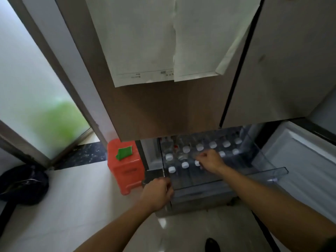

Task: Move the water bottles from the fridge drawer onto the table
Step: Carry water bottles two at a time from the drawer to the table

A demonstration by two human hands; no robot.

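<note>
Gripping drawer (254,176) front corner: left hand (157,192); right hand (211,160) apparently pinching water bottle (197,163) cap.

Open from above: front strip of the fridge drawer (272,172), free of bottles. Behind it, water bottles (185,165) packed close, only narrow gaps between caps. Back rows under the overhanging fridge door (163,110). Orange stool (125,170) just beside, left.

Eleven water bottles (185,164), one drawer (280,172)
</note>
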